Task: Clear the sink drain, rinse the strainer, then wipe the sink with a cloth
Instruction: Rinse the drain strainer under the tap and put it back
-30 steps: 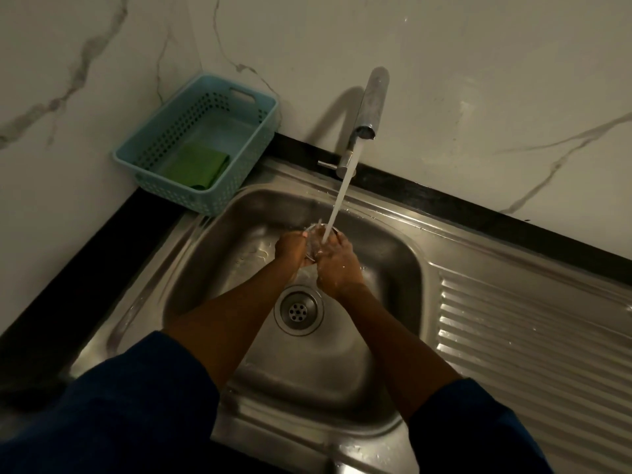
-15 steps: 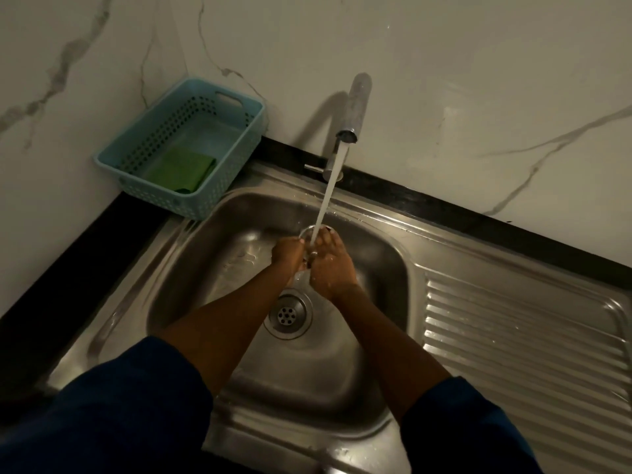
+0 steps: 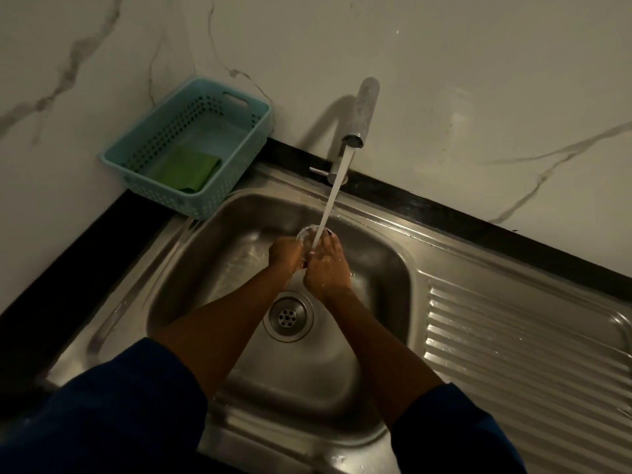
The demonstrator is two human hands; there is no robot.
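Over the steel sink [image 3: 212, 268], a small round metal strainer [image 3: 307, 234] is under the water running from the tap [image 3: 366, 107]. My left hand [image 3: 285, 254] grips the strainer from the left. My right hand [image 3: 328, 266] holds it from the right, fingers wrapped round its rim; most of the strainer is hidden behind both hands. The open drain [image 3: 288, 316] lies below my wrists. A green cloth [image 3: 186, 169] lies folded in the blue basket [image 3: 236, 172].
The blue perforated basket stands on the black counter edge at the sink's back left corner. A ribbed draining board [image 3: 519, 343] stretches to the right. A marble wall [image 3: 478, 80] rises close behind the tap.
Both hands stay together under the stream, still holding the strainer. The camera view has shifted slightly; the hands have barely moved relative to the sink.
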